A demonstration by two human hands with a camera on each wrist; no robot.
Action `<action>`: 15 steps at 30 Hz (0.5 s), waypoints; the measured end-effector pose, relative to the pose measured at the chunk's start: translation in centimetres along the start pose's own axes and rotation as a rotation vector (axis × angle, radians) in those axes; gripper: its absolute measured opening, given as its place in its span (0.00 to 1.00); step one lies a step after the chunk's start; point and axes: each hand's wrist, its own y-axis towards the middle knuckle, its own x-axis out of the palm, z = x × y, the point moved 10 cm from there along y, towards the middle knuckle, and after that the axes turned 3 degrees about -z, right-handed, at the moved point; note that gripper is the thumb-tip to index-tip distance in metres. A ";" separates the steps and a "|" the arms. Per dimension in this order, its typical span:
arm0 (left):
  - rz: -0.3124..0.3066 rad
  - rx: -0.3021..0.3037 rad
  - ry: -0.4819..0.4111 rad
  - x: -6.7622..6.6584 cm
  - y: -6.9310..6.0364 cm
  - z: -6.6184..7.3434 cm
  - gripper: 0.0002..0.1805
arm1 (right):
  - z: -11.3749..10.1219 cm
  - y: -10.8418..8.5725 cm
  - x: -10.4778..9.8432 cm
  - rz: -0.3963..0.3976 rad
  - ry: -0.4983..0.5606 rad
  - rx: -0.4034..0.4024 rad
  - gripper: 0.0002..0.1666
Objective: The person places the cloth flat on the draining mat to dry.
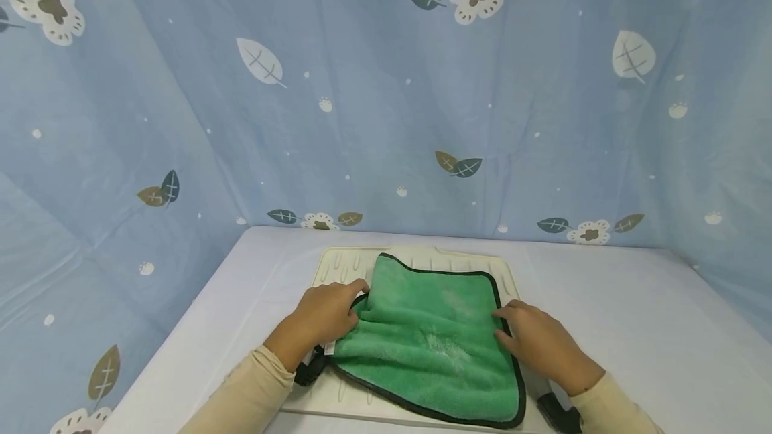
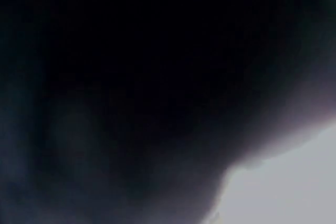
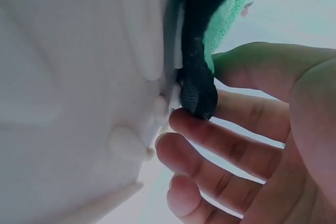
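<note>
A green towel (image 1: 434,340) with a black border lies rumpled over a cream ribbed mat (image 1: 334,263). Pale smudges mark its middle, and a small white tag shows at its left edge. My left hand (image 1: 326,313) pinches the towel's left side, where the cloth bunches up. At the opposite side, my right hand (image 1: 539,340) holds the right border. In the right wrist view the thumb (image 3: 257,69) lies on the green side of the black border (image 3: 199,87), with fingertips against the other side. The left wrist view is almost wholly dark.
Beneath the mat is a table with a white cover (image 1: 615,327). A blue curtain (image 1: 374,99) printed with leaves and flowers hangs behind it and along the sides. Black wrist devices sit under both wrists.
</note>
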 end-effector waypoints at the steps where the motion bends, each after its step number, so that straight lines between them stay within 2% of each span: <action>1: -0.006 -0.002 0.002 0.0 0.0 0.0 0.23 | 0.1 0.0 0.0 -0.004 0.004 0.007 0.18; 9: -0.018 -0.011 0.012 0.0 0.1 -0.2 0.22 | 0.6 0.2 -0.3 -0.011 0.050 0.056 0.12; 15: -0.037 0.012 0.008 0.7 0.3 -0.1 0.21 | 0.6 0.3 -0.1 -0.011 0.040 0.045 0.12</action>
